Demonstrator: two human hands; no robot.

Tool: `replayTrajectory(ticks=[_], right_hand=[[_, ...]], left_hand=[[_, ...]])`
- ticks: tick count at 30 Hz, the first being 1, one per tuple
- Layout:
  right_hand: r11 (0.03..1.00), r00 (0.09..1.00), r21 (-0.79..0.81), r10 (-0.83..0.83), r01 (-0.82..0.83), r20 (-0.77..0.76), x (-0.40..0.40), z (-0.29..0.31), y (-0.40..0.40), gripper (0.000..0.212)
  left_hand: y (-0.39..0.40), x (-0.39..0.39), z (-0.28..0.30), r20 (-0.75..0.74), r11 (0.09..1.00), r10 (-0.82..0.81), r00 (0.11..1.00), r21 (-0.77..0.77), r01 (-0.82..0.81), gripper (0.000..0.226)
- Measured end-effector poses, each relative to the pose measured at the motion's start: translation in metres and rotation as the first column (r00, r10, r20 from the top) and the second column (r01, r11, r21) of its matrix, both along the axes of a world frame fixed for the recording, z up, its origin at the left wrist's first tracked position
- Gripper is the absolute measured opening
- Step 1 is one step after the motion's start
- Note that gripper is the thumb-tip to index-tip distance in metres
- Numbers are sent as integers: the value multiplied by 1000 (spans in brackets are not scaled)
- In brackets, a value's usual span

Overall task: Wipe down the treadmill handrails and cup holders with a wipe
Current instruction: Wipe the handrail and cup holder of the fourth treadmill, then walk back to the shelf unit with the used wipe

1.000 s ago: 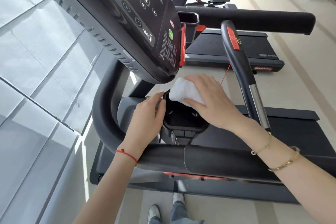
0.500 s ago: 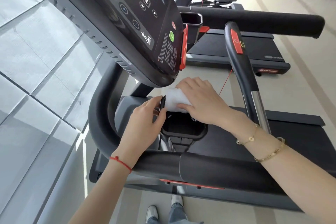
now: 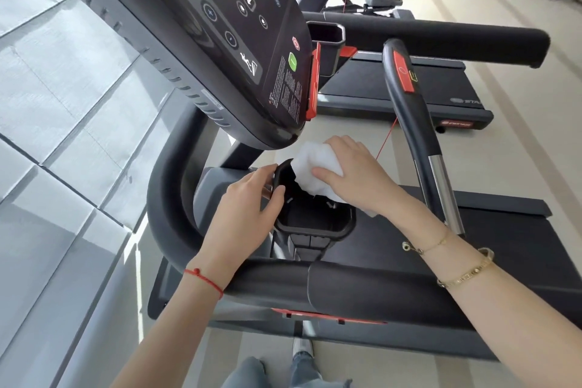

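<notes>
A black cup holder (image 3: 315, 227) sits under the treadmill console (image 3: 239, 41). My left hand (image 3: 245, 211) grips its left rim, thumb and fingers curled round the edge. My right hand (image 3: 356, 176) holds a crumpled white wipe (image 3: 310, 173) against the far rim and inner wall of the holder. The padded black handrail (image 3: 346, 290) runs across below both wrists. A second cup holder (image 3: 326, 38) shows on the far side of the console.
An upright grip bar with a red button and metal sensor (image 3: 419, 135) rises right of my right hand. A red safety cord (image 3: 387, 138) hangs beside it. Another treadmill (image 3: 409, 85) stands beyond. Glass wall panels (image 3: 63, 135) lie to the left.
My right hand and the wipe have shifted slightly along the far rim of the cup holder. My left hand keeps its hold on the left rim.
</notes>
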State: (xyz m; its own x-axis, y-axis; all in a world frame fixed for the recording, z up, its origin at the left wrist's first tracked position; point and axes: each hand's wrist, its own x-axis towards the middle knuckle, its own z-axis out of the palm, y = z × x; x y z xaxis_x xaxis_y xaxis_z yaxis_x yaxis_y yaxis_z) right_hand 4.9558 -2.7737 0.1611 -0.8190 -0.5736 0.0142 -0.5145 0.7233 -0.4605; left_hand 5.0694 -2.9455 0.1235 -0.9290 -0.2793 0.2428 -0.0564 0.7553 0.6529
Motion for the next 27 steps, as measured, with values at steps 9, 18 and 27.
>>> replayTrajectory(ticks=[9,18,27], right_hand=[[918,887,-42,-369,395,279,63,-2,22,49],[828,869,-269,-488,492,87,124,13,24,54],[742,766,-352,-635,571,-96,223,20,46,60]], left_hand=[[0,9,7,88,993,-102,991,-54,107,54],[-9,23,31,-50,952,-279,959,-145,270,44],[5,49,50,-142,804,-595,791,-83,589,37]])
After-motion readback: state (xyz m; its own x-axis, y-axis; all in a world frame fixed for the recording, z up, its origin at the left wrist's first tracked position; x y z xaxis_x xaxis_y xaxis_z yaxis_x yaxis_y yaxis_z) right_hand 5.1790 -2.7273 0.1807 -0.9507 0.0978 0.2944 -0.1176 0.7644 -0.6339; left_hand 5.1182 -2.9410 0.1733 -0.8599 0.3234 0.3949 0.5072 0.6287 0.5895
